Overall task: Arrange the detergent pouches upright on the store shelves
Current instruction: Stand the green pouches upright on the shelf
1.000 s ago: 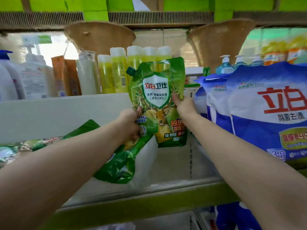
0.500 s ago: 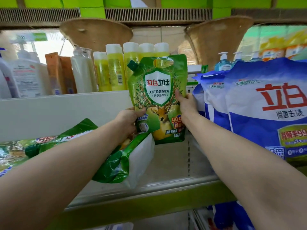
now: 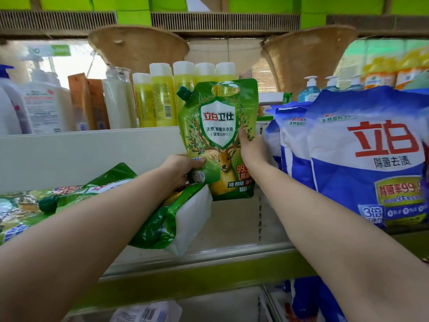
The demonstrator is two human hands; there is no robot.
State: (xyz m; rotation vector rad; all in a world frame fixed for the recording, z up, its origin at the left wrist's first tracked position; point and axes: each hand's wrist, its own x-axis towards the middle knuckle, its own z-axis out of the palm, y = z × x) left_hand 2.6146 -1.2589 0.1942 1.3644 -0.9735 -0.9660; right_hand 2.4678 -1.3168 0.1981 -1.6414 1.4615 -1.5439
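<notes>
A green detergent pouch [image 3: 218, 126] with a deer picture stands upright at the back of the shelf [image 3: 209, 261]. My left hand [image 3: 181, 170] grips its lower left corner. My right hand [image 3: 251, 147] holds its right edge, thumb across the front. Another green pouch [image 3: 160, 226] lies tipped over under my left forearm. More green pouches [image 3: 27, 205] lie flat at the far left. Blue and white pouches [image 3: 371, 159] stand upright on the right.
Behind a white divider [image 3: 81, 154] stand yellow bottles [image 3: 162, 96], white pump bottles [image 3: 41, 103] and orange boxes [image 3: 86, 103]. Two woven baskets [image 3: 308, 56] hang overhead. Bare shelf floor [image 3: 232, 226] shows between the green and blue pouches. A lower shelf holds more packs.
The upright green pouch has been straightened and shifted slightly back and right, its front now fully facing me. Both hands have kept their hold on it.
</notes>
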